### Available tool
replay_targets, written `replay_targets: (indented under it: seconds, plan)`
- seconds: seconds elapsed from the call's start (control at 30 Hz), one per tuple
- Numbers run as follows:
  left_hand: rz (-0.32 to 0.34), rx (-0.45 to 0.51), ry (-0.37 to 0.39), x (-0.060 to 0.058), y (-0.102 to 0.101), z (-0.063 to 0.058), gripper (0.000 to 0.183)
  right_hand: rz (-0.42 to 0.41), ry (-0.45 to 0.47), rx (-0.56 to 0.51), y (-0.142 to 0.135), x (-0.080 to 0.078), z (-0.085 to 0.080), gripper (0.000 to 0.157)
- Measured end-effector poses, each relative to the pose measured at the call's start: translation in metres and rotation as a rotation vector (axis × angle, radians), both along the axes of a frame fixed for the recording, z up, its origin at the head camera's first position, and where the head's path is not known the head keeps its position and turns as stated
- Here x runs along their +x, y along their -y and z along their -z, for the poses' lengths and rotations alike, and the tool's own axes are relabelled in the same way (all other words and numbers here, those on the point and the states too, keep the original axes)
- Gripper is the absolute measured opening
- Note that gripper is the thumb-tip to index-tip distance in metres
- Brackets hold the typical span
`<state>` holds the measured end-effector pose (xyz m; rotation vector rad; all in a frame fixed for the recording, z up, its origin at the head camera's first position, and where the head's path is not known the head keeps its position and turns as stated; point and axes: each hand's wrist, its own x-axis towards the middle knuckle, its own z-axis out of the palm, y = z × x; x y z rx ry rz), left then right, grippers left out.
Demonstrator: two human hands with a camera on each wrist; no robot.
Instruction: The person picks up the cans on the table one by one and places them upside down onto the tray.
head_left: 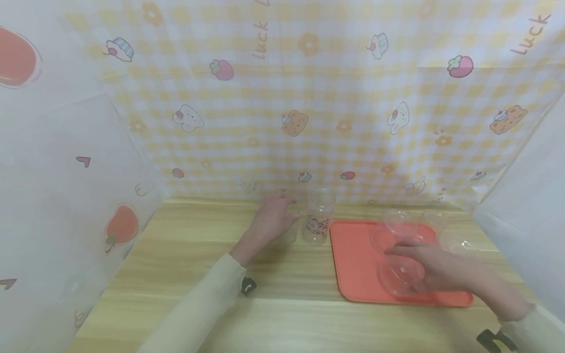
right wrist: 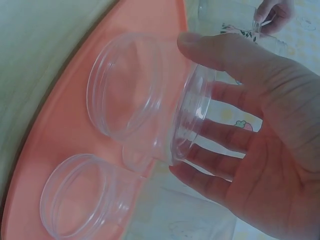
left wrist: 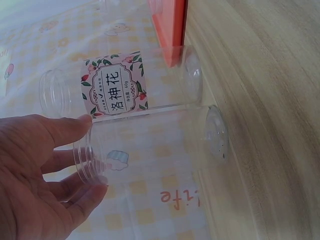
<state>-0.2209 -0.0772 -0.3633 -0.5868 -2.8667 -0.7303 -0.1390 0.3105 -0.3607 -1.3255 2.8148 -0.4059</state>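
Observation:
My left hand [head_left: 271, 215] pinches the threaded neck of a clear plastic jar [left wrist: 155, 145] between thumb and fingers. The jar is upright, its base close to the wooden table. Right beside it stands a second clear jar [left wrist: 167, 75] with a pink floral label [left wrist: 115, 82]. My right hand [right wrist: 270, 125] is over the orange tray [head_left: 357, 264]. Its thumb and fingers curl round the upper end of a short clear plastic container [right wrist: 130, 90], whose wide ringed end faces the tray.
Another short clear container [right wrist: 75, 195] is on the tray near the held one. More clear containers stand towards the tray's back right, among them one at the back [head_left: 399, 223] and one at the right [head_left: 459, 242]. A checked cloth [head_left: 265, 147] hangs behind the table.

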Motion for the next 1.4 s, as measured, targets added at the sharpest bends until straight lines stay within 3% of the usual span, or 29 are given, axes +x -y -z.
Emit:
replay_targets:
  seconds: [0.33,0.63,1.4]
  plan:
    - [-0.005,0.001,0.005,0.000,0.000,-0.001,0.047,-0.037,-0.063,-0.008,-0.002,-0.001,0.009,0.066]
    - [-0.007,0.003,0.005,0.001,0.001,-0.001,0.048,-0.097,-0.138,-0.077,-0.001,-0.004,0.020,0.070]
    - [-0.010,0.002,0.009,0.000,0.000,0.000,0.047,-0.119,-0.097,-0.115,-0.002,-0.006,0.023,0.076]
